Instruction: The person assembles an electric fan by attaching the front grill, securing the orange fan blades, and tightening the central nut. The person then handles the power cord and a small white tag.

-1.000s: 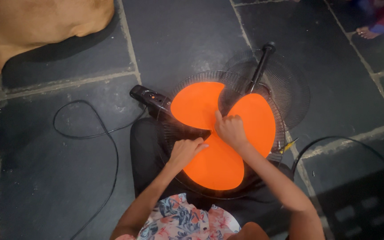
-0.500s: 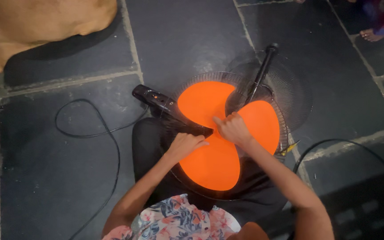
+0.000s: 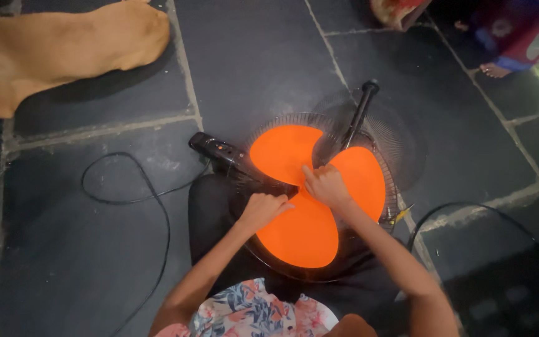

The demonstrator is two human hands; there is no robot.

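An orange three-bladed fan blade (image 3: 297,228) lies flat inside a round black wire fan guard (image 3: 247,246) on my lap. My right hand (image 3: 325,185) is closed over the hub at the middle of the blades. My left hand (image 3: 262,209) grips the edge of the blade at its left side, next to the hub. A black fan pole (image 3: 358,113) rises behind the blades, and a second wire guard (image 3: 400,146) lies on the floor around it.
A black control box (image 3: 216,150) with a black cord (image 3: 126,200) lies to the left on dark stone tiles. A tan dog (image 3: 63,47) lies at the top left. Another person's foot (image 3: 493,70) is at the top right. A yellow-handled tool (image 3: 402,214) and another cord (image 3: 463,209) lie to the right.
The view has pulled back and tilted, showing more of the dog and the other person. My hands stay on the fan's hub and blade, with the blade turned slightly.
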